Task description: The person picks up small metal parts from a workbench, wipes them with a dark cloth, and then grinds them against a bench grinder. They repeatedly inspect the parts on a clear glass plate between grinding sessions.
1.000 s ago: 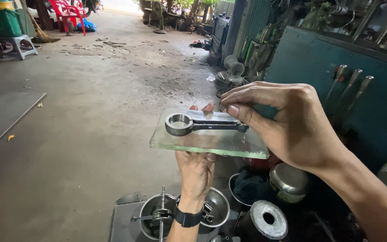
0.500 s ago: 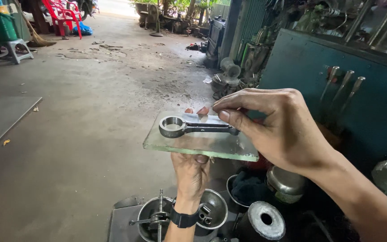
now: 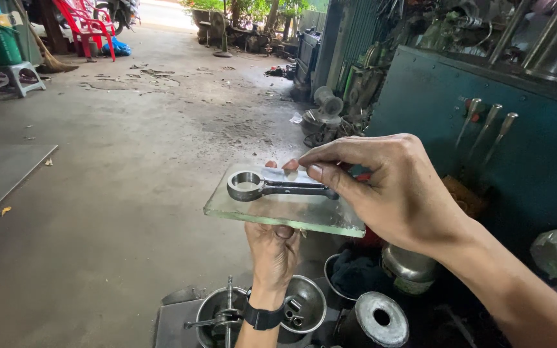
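Over bare concrete floor (image 3: 98,193): glass plate (image 3: 272,212) gripped from beneath by left hand (image 3: 273,248); connecting rod (image 3: 278,187) lying crosswise, right hand (image 3: 388,193) pinching its right end.

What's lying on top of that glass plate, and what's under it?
A metal connecting rod lies flat on the glass plate, right hand pinching its far end. Underneath, the left hand supports it; the rod's big end is hidden.

You have one view only, from the camera on your head, so nothing is shared with a second view. It looks forward and down, close over the glass plate (image 3: 285,209) held at chest height, with the concrete floor (image 3: 117,167) stretching away beyond the plate.
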